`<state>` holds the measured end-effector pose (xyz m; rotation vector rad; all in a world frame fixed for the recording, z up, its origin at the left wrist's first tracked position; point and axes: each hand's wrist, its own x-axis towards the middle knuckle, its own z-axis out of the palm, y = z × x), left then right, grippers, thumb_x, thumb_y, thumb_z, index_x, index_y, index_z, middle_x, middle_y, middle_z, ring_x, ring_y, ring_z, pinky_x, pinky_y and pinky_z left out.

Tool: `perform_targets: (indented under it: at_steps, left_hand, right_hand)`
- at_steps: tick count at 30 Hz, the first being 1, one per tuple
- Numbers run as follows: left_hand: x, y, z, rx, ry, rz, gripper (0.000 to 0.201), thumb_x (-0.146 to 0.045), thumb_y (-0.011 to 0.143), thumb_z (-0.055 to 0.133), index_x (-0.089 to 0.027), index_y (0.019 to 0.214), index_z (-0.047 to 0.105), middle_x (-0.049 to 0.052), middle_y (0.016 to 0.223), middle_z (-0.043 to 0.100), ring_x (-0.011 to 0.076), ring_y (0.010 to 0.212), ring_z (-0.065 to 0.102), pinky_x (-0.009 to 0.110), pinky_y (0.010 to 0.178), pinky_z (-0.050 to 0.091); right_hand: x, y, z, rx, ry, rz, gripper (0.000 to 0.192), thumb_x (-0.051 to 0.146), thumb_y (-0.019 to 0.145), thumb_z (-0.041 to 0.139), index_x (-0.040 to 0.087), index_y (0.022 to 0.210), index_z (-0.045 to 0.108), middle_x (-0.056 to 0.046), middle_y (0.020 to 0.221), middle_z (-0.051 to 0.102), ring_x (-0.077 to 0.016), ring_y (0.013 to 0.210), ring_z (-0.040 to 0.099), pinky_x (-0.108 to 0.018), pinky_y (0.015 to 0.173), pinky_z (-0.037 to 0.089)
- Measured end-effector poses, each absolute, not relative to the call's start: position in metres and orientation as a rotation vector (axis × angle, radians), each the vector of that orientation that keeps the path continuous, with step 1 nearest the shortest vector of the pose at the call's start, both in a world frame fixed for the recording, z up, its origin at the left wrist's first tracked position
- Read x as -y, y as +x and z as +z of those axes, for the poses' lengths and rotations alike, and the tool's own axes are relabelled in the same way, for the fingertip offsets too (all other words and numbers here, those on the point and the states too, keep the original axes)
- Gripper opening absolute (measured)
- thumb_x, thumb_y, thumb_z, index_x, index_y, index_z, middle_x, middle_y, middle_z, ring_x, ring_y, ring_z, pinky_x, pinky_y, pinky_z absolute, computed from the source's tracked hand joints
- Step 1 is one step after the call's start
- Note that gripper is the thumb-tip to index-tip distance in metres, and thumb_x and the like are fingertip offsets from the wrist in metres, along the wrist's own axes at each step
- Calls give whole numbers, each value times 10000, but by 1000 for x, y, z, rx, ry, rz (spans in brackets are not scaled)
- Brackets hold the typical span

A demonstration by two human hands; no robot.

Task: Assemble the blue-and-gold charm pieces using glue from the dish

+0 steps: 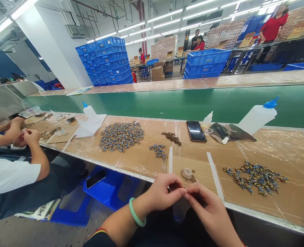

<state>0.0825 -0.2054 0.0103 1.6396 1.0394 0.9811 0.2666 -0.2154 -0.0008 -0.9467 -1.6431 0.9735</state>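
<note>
Two hands met at near desk (141,161) edge: left hand (162,192), right hand (208,209); fingers pinched together, gripped item hidden. Blue crate (205,63) writing unreadable.

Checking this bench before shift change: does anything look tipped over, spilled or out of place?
Yes. The big glue bottle lies tilted on its side on the camouflage cloth, not upright. A phone also rests loose on a blue crate under the bench. No spill shows.

A phone (196,131) lies on the workbench (290,151) between two heaps of small parts (121,136), conveyor belt (182,103) behind.
</note>
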Motion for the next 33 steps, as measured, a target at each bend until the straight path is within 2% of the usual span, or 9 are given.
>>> perform_targets:
  at_steps: [5, 8, 11, 15, 19, 22, 25, 29, 33]
  left_hand:
    - [204, 81, 10, -1022, 1515, 939, 372, -523, 849, 717, -168, 767, 644, 11, 669, 579, 133, 625, 486, 256, 585, 384]
    - [203, 81, 18, -979, 1353, 937, 544, -701, 812, 723, -178, 729, 600, -11, 624, 542, 114, 582, 453, 252, 563, 358]
    - [208, 87, 22, -890, 1102, 923, 662, -822, 720, 749, -193, 727, 545, -52, 582, 483, 82, 523, 396, 238, 534, 326]
    - [219, 96, 14, -828, 972, 849, 675, -821, 699, 779, -189, 758, 551, -60, 570, 488, 70, 503, 390, 225, 514, 302]
    - [197, 86, 9, -892, 1298, 869, 532, -704, 856, 713, -175, 833, 670, -2, 637, 600, 119, 580, 519, 250, 570, 409]
    - [140, 65, 14, -1187, 1833, 898, 317, -491, 943, 685, -183, 909, 751, 41, 775, 703, 178, 748, 629, 297, 708, 507]
    - [73, 48, 17, -1575, 2244, 663, 169, -267, 938, 645, -192, 966, 793, 64, 929, 757, 215, 890, 672, 351, 855, 547]
    - [23, 42, 9, -1655, 2351, 518, 188, -154, 856, 671, -194, 953, 827, 104, 1026, 766, 284, 1055, 681, 415, 959, 532]
    - [17, 44, 0, -1660, 2462, 404, 261, -167, 894, 632, -217, 1047, 838, 117, 1109, 768, 321, 1149, 648, 453, 982, 508]
  right_hand:
    - [213, 261, 8, 1483, -939, 1162, 355, 526, 899, 762, 212, 733, 750, -25, 618, 691, -165, 527, 646, -239, 479, 553]
    - [215, 255, 18, 1448, -894, 1185, 328, 536, 900, 768, 215, 839, 793, -36, 660, 709, -175, 571, 664, -263, 529, 577]
    - [222, 248, 21, 1421, -874, 1051, 300, 530, 895, 780, 236, 936, 824, -63, 780, 749, -196, 686, 708, -293, 602, 598]
    - [233, 246, 13, 1360, -917, 812, 160, 420, 929, 771, 272, 921, 831, -42, 786, 715, -184, 727, 685, -294, 635, 574]
    - [238, 256, 0, 1289, -960, 772, 74, 329, 939, 764, 291, 967, 821, -39, 861, 718, -190, 808, 677, -307, 706, 557]
    - [236, 269, -12, 1168, -1018, 751, 79, 319, 949, 751, 291, 998, 806, -37, 911, 713, -188, 849, 661, -312, 744, 537]
    - [233, 278, -21, 1048, -1075, 736, 98, 352, 945, 761, 287, 1009, 796, -28, 915, 704, -180, 846, 640, -303, 740, 517]
    - [235, 283, -28, 994, -1135, 754, 156, 401, 915, 790, 263, 988, 793, -38, 911, 704, -194, 862, 642, -326, 765, 529]
    - [238, 284, -30, 964, -1169, 737, 193, 426, 896, 802, 248, 971, 797, -50, 907, 713, -205, 861, 649, -343, 768, 538]
